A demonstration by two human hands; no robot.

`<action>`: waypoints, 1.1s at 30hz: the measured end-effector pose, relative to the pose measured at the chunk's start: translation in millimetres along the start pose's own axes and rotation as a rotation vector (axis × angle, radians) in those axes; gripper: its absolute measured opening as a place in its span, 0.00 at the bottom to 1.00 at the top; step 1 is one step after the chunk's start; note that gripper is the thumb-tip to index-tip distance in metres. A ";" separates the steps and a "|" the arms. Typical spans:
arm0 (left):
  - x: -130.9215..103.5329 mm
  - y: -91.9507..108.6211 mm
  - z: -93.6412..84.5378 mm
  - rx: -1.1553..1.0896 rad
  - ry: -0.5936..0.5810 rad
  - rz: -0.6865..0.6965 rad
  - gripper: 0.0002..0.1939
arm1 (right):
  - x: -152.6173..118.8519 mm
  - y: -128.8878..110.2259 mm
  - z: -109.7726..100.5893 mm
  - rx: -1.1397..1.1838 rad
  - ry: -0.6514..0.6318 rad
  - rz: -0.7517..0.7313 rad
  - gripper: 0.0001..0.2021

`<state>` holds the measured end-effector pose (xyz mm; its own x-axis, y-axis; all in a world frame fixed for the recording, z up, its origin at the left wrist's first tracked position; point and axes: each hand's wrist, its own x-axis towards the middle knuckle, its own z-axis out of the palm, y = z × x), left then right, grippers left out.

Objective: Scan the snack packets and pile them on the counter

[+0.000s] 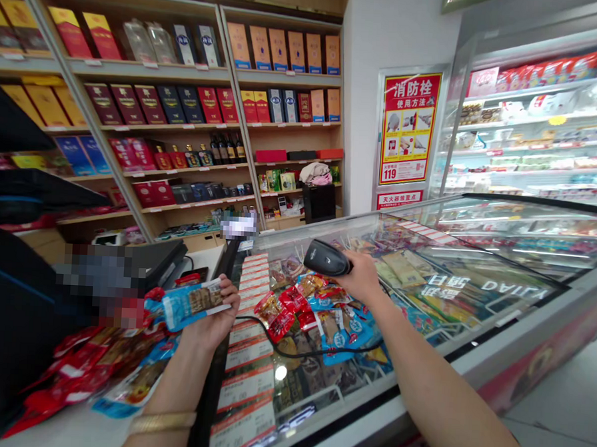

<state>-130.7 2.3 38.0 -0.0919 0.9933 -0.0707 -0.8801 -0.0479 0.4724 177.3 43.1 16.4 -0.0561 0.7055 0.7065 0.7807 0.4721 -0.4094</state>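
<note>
At far left, dark equipment stands beside the worktop. Wall shelves carrying boxes and bottles extend behind it. On the worktop lies a loose pile of red and blue snack packets. The left forearm, fitted with a gold-coloured bracelet, crosses in front of this pile.

The left hand holds one blue packet by its right end, fingers closed on the edge. The packet is raised at the pile's right side, its right end tilted up; contact with the pile cannot be determined.

Next, a column of price labels runs along the freezer. Further red and blue packets lie on its glass top. A black cable crosses the glass and passes behind the right forearm.

Above these packets, the right hand grips a black handheld scanner, its head directed left; the fingers are wrapped around the handle, partly hidden. Beyond, a red poster is mounted on the wall, followed by a stocked refrigerated display.
</note>
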 end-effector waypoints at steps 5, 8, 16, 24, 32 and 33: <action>7.4 -4.6 -11.9 -0.024 -0.073 -0.097 0.14 | -4.7 -13.6 5.5 0.083 -0.058 -0.219 0.11; 13.1 -9.8 -18.1 0.010 -0.114 -0.127 0.13 | -8.7 -22.9 8.7 0.126 -0.092 -0.297 0.13; 1.7 -16.6 -6.5 0.378 -0.014 0.015 0.07 | -14.8 -41.2 8.8 0.155 -0.220 -0.377 0.13; 14.6 -25.1 -17.9 0.573 -0.051 0.088 0.11 | -16.5 -51.7 6.2 0.133 -0.283 -0.378 0.14; 11.8 -24.0 -19.1 0.556 -0.099 0.072 0.13 | -17.9 -53.3 7.5 0.137 -0.317 -0.359 0.15; 13.5 -23.7 -20.5 0.557 -0.097 0.077 0.13 | -17.9 -53.6 7.5 0.138 -0.314 -0.357 0.15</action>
<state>-120.7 14.7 7.8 -0.0798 0.9955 0.0513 -0.4919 -0.0841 0.8666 131.8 9.2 21.4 -0.5067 0.6023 0.6168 0.5903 0.7638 -0.2611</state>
